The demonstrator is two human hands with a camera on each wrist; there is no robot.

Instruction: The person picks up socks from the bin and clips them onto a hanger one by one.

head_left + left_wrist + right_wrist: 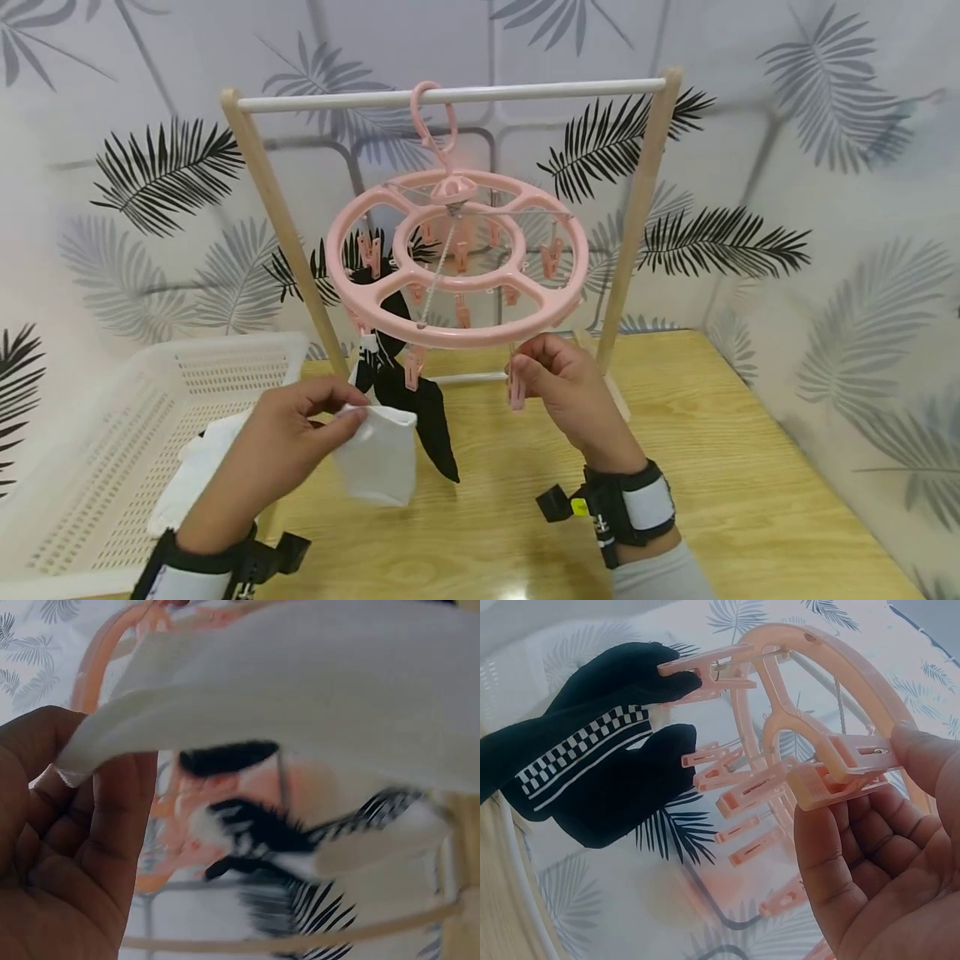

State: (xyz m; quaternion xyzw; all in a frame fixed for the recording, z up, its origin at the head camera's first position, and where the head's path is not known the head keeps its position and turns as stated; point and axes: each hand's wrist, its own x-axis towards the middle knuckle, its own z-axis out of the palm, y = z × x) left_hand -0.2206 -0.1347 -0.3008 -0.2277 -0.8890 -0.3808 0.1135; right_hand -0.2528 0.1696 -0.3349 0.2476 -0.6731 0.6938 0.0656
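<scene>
A round pink clip hanger hangs by its hook from a white rod. My right hand pinches a pink clothespin dangling at the hanger's near right side; in the right wrist view the clothespin sits between thumb and fingers. Between thumb and forefinger, my left hand holds a white cloth piece by its upper edge, left of the hanger's front. Its whole shape is not clear, though the left wrist view shows the white cloth spread sideways. Black socks with a checkered band hang from clips on the left.
On the left stands a white plastic basket with white cloth items inside, partly behind my left arm. A wooden stand carries the white rod. More pink clothespins hang under the rings. Beneath everything is a wood-grain table.
</scene>
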